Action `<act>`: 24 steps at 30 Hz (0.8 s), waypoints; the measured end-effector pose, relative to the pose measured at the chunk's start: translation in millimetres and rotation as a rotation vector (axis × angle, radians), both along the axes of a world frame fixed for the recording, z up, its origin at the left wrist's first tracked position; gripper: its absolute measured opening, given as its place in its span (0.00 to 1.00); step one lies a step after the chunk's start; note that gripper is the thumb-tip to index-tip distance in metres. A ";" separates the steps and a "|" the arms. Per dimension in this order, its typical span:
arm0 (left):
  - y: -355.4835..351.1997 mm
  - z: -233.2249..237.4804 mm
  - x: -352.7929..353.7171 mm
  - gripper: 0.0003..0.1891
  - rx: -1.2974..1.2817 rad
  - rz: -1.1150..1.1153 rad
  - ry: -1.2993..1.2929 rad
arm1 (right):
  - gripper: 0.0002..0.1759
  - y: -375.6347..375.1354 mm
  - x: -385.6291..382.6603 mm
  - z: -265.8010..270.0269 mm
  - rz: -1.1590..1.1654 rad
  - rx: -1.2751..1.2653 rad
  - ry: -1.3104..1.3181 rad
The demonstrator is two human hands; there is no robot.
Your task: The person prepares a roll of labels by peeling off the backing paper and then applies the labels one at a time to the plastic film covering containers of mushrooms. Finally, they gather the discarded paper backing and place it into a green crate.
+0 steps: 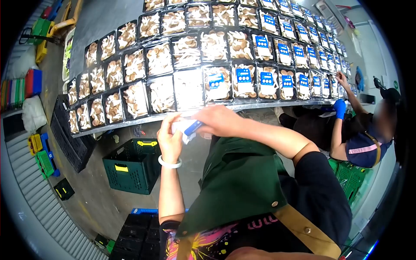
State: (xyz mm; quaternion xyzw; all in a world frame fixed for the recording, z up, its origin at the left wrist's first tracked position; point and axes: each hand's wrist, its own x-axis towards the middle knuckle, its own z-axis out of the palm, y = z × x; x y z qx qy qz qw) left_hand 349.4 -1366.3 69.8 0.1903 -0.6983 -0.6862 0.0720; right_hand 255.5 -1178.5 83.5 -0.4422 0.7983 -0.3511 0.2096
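My left hand [170,136] is closed around a roll of white and blue labels [187,128] in front of the table's near edge. My right hand [216,120] is at the roll's right side, its fingers bent against a blue label. Just beyond my hands, rows of black trays of mushrooms under clear film cover the metal table [97,21]. Trays on the right carry blue and white labels, such as one labelled tray [245,80]; those on the left, such as one plain tray [135,100], have none. Glare washes out the tray beyond my hands.
A dark green crate [132,167] stands on the floor at the left, near a black folded crate [71,134]. Stacked black crates [136,236] are at the bottom. At the right, a co-worker [364,143] reaches over the table, one hand in a blue glove.
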 end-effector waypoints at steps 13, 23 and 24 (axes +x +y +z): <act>-33.3 21.1 -52.0 0.15 -0.045 0.241 -0.049 | 0.30 115.4 -247.9 -10.8 -0.743 -0.022 -0.082; -11.0 57.6 -147.9 0.06 -0.397 -0.127 0.133 | 0.34 126.1 -258.9 -96.8 -0.643 0.425 0.345; -1.6 61.9 -159.5 0.06 -0.249 -0.094 0.143 | 0.35 118.7 -255.2 -77.8 -0.707 0.360 0.306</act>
